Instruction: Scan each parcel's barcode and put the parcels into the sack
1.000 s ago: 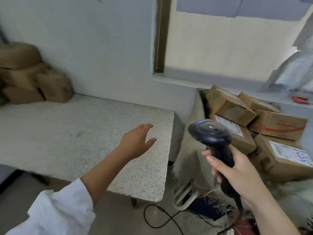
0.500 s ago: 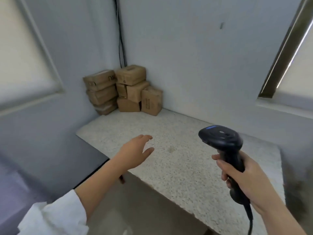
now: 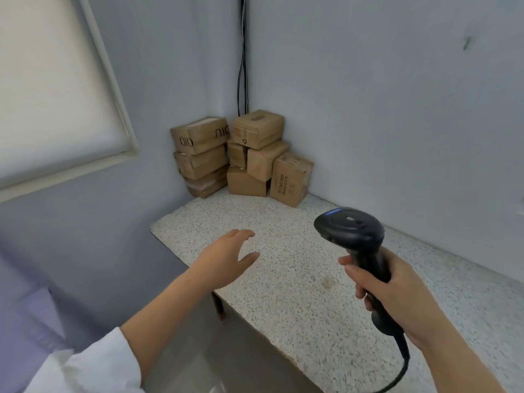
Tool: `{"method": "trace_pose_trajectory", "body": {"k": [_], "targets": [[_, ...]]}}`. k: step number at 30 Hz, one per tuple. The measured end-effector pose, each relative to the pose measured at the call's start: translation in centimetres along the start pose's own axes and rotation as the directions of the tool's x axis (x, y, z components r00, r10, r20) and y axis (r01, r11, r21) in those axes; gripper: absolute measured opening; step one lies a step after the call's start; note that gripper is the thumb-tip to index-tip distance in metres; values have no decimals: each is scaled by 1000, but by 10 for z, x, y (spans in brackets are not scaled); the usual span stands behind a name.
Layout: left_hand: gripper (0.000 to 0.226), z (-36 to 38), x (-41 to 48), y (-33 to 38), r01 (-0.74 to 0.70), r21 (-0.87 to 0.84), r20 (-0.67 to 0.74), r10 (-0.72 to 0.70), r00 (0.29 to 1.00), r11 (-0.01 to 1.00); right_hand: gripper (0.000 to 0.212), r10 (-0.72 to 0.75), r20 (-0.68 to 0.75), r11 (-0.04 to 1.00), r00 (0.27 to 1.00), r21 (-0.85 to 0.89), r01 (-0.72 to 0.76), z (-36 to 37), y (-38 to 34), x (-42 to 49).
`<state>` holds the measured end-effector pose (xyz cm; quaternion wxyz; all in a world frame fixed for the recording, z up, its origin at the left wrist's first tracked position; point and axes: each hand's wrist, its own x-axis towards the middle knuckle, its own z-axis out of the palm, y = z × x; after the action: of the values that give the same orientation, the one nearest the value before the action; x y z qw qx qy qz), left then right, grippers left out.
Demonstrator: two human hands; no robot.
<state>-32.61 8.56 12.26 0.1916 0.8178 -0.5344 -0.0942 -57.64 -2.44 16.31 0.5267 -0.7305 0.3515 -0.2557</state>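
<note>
Several brown cardboard parcels are stacked in the far corner of a speckled stone table, against both walls. My left hand hovers over the table's near left edge, fingers straight and spread, holding nothing, well short of the parcels. My right hand grips the handle of a black barcode scanner, whose head points toward the stack. The scanner's cable hangs down from the handle at the lower right. The sack is out of view.
A window with a pale blind fills the left wall. Black cables run down the room corner behind the parcels. A table leg shows under the near edge, with floor below.
The view has swung left, away from the sack of parcels on the right, to the stack in the corner. Both hands kept their pose; the parcels now appear nearer.
</note>
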Motion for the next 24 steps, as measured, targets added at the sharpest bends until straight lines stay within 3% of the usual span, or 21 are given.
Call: {"method": "trace_pose_trajectory", "body": {"k": [11,15,24], "targets": [[53,8,150,-17,-84,-4,9,84,996,996,14,64,-20,997,998,-31,-65,10,-1,138],[55,19,197,-33,-140,18,69,138,988,990,15,136,-49,990,989,46,-134,20,6,167],[55,27,368,-56,-298,78,206,277,939,952,10,265,-311,964,913,65,-258,34,0,226]]}}
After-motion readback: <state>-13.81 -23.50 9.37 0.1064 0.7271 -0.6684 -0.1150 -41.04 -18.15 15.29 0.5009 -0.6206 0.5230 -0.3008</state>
